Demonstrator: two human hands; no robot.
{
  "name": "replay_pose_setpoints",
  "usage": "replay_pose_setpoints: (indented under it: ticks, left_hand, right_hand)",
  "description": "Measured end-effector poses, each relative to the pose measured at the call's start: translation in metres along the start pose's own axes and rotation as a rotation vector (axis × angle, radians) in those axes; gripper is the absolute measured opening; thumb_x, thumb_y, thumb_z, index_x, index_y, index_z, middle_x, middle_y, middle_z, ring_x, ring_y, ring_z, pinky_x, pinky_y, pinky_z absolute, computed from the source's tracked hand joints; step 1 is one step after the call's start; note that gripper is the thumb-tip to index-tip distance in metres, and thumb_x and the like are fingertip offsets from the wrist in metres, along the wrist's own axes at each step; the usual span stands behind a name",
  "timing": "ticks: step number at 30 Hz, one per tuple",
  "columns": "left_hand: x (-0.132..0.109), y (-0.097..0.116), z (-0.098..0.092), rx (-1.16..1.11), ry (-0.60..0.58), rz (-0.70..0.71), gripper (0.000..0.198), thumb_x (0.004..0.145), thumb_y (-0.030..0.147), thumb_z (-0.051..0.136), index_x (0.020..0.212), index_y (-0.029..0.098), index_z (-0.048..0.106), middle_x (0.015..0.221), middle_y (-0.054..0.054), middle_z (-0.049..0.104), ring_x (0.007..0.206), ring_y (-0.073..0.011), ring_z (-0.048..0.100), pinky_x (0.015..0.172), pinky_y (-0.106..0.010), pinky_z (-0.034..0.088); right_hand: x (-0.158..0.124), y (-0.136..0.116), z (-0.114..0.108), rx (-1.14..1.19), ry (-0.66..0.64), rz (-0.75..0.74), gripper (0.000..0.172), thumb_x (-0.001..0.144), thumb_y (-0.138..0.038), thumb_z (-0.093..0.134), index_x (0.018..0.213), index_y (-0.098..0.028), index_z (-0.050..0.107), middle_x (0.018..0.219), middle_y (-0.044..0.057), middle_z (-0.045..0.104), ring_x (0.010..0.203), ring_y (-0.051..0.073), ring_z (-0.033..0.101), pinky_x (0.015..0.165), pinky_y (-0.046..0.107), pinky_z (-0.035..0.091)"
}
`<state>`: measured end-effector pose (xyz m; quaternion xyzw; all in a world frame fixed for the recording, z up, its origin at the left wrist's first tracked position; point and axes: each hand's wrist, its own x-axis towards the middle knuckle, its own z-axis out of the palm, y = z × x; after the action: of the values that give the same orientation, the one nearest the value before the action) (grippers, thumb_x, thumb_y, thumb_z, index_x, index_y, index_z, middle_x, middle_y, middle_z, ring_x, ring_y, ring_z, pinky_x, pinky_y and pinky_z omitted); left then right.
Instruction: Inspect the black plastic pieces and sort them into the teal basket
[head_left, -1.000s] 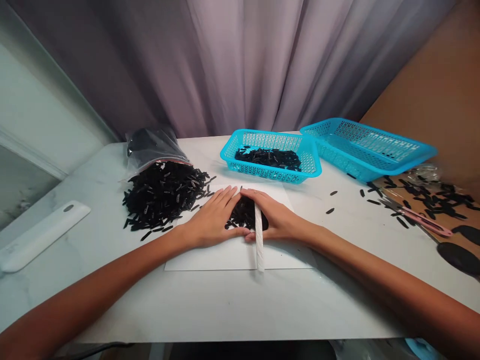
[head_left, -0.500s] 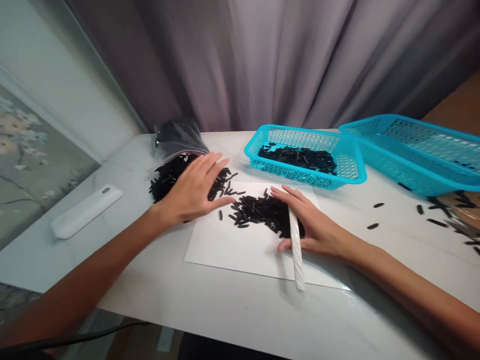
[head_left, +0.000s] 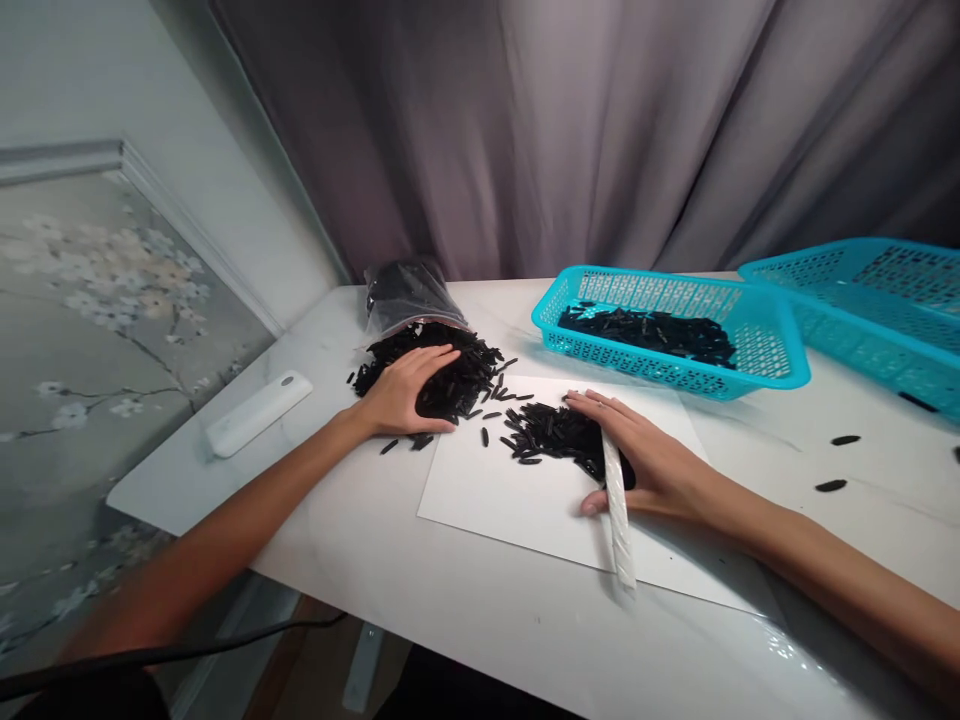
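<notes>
My left hand (head_left: 401,392) lies palm down, fingers cupped, on the big heap of small black pieces (head_left: 457,372) spilling from a clear plastic bag (head_left: 405,292). My right hand (head_left: 645,455) rests on a white sheet of paper (head_left: 517,490), fingers flat beside a smaller pile of black pieces (head_left: 551,435). A white stick (head_left: 618,510) is held under its thumb and points toward me.
A turquoise basket (head_left: 780,355) with black pieces stands behind the sheet. A second turquoise basket (head_left: 885,300) is at the right. A flat white object (head_left: 259,412) lies at the left near the table edge. Loose black pieces (head_left: 838,462) dot the right side.
My left hand has left the small pile on the paper and moved left onto the big heap by the bag. The view has swung left. My right hand stays on the paper with the stick.
</notes>
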<state>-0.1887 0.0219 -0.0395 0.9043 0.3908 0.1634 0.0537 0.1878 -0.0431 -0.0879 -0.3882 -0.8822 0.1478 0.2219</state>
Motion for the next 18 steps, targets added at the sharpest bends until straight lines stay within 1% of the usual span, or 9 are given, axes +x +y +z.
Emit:
replay_pose_setpoints:
  ticks: [2,5,7,9,11,13,16,18]
  left_hand:
    - [0.009,0.01,0.004,-0.023,0.042,-0.004,0.088,0.073,0.06,0.076,0.147,0.022,0.045,0.152,-0.012,0.046,0.138,-0.0331,0.046,0.119,-0.049,0.034]
    - [0.018,0.019,0.009,-0.049,0.112,-0.001,0.064,0.076,0.046,0.075,0.132,0.02,0.058,0.136,-0.011,0.057,0.126,-0.0299,0.055,0.11,-0.045,0.043]
    - [0.023,0.025,0.012,-0.082,0.14,0.019,0.048,0.078,0.038,0.072,0.122,0.019,0.063,0.124,-0.01,0.062,0.117,-0.0274,0.059,0.106,-0.043,0.047]
    - [0.029,0.035,0.016,-0.128,0.145,0.061,0.038,0.081,0.034,0.068,0.115,0.019,0.065,0.117,-0.008,0.065,0.111,-0.0242,0.061,0.103,-0.039,0.048]
    - [0.035,0.05,0.021,-0.18,0.129,0.116,0.034,0.082,0.032,0.067,0.113,0.02,0.065,0.114,-0.006,0.067,0.109,-0.0214,0.063,0.102,-0.036,0.049]
    - [0.042,0.067,0.029,-0.224,0.111,0.158,0.035,0.081,0.033,0.068,0.114,0.021,0.065,0.115,-0.005,0.067,0.109,-0.0213,0.062,0.101,-0.035,0.05]
    - [0.049,0.09,0.04,-0.268,0.108,0.167,0.039,0.082,0.038,0.07,0.117,0.022,0.065,0.117,-0.007,0.066,0.114,-0.0251,0.06,0.103,-0.041,0.048]
    - [0.052,0.098,0.042,-0.3,0.103,0.167,0.044,0.083,0.045,0.071,0.12,0.023,0.063,0.118,-0.008,0.066,0.116,-0.0267,0.059,0.105,-0.044,0.047]
  right_hand:
    - [0.001,0.001,0.003,-0.001,0.021,-0.003,0.111,0.07,-0.068,0.076,0.158,-0.025,0.024,0.161,0.015,0.037,0.147,0.044,0.033,0.112,0.065,0.04]
    - [0.002,0.003,0.006,-0.002,0.016,-0.008,0.108,0.073,-0.065,0.076,0.158,-0.026,0.023,0.16,0.016,0.038,0.146,0.044,0.035,0.113,0.065,0.039]
    - [0.002,0.004,0.007,0.004,0.017,-0.003,0.107,0.073,-0.064,0.076,0.158,-0.027,0.023,0.159,0.016,0.039,0.146,0.043,0.036,0.113,0.064,0.039]
    - [0.002,0.005,0.01,0.014,0.037,0.007,0.108,0.072,-0.064,0.077,0.158,-0.028,0.023,0.159,0.015,0.04,0.146,0.043,0.036,0.113,0.064,0.039]
    - [0.002,0.005,0.011,0.025,0.063,0.016,0.108,0.071,-0.064,0.078,0.157,-0.028,0.024,0.159,0.016,0.04,0.145,0.043,0.037,0.113,0.064,0.038]
    - [0.003,0.004,0.011,0.043,0.07,0.02,0.107,0.072,-0.063,0.078,0.157,-0.027,0.024,0.159,0.017,0.039,0.145,0.043,0.038,0.113,0.063,0.039]
    - [0.004,-0.001,0.007,0.072,0.058,0.027,0.105,0.073,-0.062,0.077,0.156,-0.025,0.023,0.159,0.02,0.037,0.144,0.042,0.039,0.113,0.062,0.04]
    - [0.005,-0.004,0.004,0.082,0.046,0.032,0.106,0.074,-0.061,0.077,0.156,-0.023,0.022,0.159,0.023,0.036,0.144,0.042,0.039,0.112,0.063,0.04]
